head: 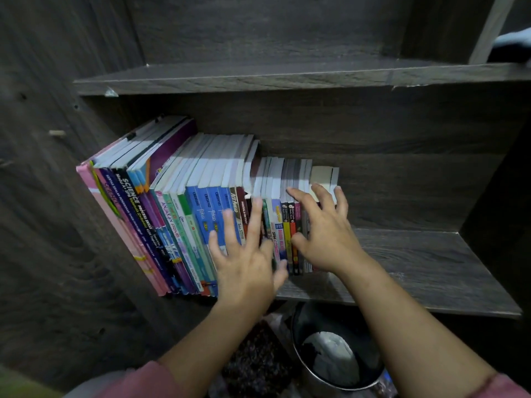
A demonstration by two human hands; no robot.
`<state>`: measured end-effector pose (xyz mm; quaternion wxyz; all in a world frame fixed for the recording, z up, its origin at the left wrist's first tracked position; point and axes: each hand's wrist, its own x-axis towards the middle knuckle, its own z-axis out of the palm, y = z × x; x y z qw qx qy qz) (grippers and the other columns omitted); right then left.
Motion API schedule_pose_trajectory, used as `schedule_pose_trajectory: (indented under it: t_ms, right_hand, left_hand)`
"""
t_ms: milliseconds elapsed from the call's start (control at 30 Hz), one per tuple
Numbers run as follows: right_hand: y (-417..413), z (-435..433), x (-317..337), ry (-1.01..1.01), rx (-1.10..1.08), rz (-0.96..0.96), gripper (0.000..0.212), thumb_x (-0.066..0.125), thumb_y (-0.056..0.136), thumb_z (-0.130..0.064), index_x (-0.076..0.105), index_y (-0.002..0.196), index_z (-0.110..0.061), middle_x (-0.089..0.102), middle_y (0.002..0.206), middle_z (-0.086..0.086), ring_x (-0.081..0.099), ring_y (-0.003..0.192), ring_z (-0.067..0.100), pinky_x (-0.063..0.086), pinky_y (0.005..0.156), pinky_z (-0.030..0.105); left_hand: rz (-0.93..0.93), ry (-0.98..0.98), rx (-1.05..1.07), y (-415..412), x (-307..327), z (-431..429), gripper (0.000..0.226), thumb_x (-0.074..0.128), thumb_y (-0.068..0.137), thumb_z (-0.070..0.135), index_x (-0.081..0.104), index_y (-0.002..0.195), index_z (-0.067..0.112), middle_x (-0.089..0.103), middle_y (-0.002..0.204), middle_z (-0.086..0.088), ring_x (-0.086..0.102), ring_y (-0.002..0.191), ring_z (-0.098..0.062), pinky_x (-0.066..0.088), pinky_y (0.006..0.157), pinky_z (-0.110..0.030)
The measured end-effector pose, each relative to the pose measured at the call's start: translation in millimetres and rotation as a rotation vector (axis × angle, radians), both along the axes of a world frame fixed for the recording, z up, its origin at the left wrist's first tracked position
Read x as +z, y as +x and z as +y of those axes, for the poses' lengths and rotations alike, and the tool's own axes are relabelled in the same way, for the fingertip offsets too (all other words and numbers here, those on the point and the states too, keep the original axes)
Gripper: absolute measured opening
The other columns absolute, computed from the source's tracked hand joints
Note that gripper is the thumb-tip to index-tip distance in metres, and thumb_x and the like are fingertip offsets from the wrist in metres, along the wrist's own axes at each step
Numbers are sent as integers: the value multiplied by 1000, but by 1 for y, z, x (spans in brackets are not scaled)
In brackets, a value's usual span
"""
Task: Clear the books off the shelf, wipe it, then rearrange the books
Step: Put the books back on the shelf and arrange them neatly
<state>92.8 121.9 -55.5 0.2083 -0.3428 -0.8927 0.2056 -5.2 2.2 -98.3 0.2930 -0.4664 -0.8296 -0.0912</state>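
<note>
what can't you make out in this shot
Head view:
small books: spines partly covered by the right hand; whether its grip is closed, unclear
blue books: spines partly behind the left hand
pale object, top right: cut by frame edge
white lump in the pot: too dim to identify

left hand (247, 265): spread flat against books (172, 225) | right hand (327, 237): hooked over tops at row's right end | bucket (362, 328): stood below shelf (416, 259)

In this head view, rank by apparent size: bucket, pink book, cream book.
1-2. Pink book and bucket: too close to rank; the right arm hides part of the bucket.
3. Cream book: clearly smallest.
</note>
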Motion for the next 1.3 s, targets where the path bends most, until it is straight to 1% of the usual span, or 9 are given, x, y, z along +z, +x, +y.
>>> schedule_pose_trajectory:
  t_ms: [100, 200, 267, 567, 733, 800, 900, 1067, 1300]
  right_hand:
    - [-1, 1, 0, -8, 5, 14, 82, 63, 82, -25, 16, 144, -52, 5, 159, -4, -18, 144, 28, 17, 116, 59]
    - [-4, -1, -2, 4, -2, 28, 81, 63, 82, -24, 17, 143, -51, 6, 158, -5, -17, 144, 27, 18, 115, 59]
    - [-5, -1, -3, 6, -11, 35, 81, 63, 82, -25, 17, 143, -51, 6, 158, -5, -18, 144, 27, 18, 115, 59]
    - [-6, 0, -6, 2, -10, 44, 81, 64, 82, -24, 18, 143, -50, 7, 158, -5, -18, 144, 27, 15, 116, 59]
    - [-7, -2, -1, -55, -21, 83, 71, 55, 83, -22, 24, 141, -50, 8, 158, -6, -18, 144, 23, 13, 116, 58]
    - [-9, -4, 0, -74, -36, 114, 64, 50, 85, -22, 28, 139, -48, 11, 158, -5, -17, 144, 24, 14, 115, 60]
    - [-13, -5, 1, -86, -55, 149, 56, 47, 87, -25, 32, 136, -47, 13, 157, -5, -16, 144, 24, 17, 113, 62]
    - [-17, -7, 0, -84, -85, 198, 42, 48, 90, -35, 39, 130, -45, 20, 155, -3, -11, 144, 25, 17, 112, 63]
    - [-28, -10, 2, -48, -175, 262, 34, 52, 89, -49, 49, 120, -37, 29, 152, -1, 0, 143, 32, 11, 113, 61]
  left_hand:
    - [-13, 174, -11, 1, 14, 11, 47, 66, 74, 45, 58, 109, 15, 16, 158, -10, 23, 135, -38, 23, 103, -59]
    - [88, 117, 116, 1, 19, 15, 76, 58, 76, 44, 38, 143, 16, 10, 160, -9, 23, 132, -37, 25, 100, -53]
    - [120, 72, 160, 0, 18, 17, 74, 50, 76, 45, 38, 145, 22, 9, 159, -8, 21, 131, -36, 25, 99, -51]
    - [-77, 175, 10, 5, 26, 10, 59, 41, 76, 39, 56, 130, 19, 18, 157, -9, 22, 132, -36, 20, 96, -49]
    - [-155, 324, -130, 17, 35, -9, 15, 57, 78, 28, 60, 85, 16, 37, 148, -14, 31, 128, -38, 22, 95, -51]
    - [-266, 343, -152, 21, 44, -12, 19, 65, 83, 29, 54, 76, 15, 45, 137, -12, 45, 114, -33, 34, 87, -47]
    - [-513, 214, -62, 27, 61, -4, 26, 61, 92, 27, 44, 108, 16, 40, 126, -4, 55, 86, -22, 37, 66, -30]
    - [-565, -23, 42, 30, 71, 14, 93, 56, 92, 7, -13, 151, 25, 51, 111, -9, 58, 86, -24, 40, 65, -32]
    - [-493, -259, 16, 11, 124, -19, 90, 56, 88, 20, -4, 154, 32, 41, 74, 5, 47, 74, -18, 37, 64, -31]
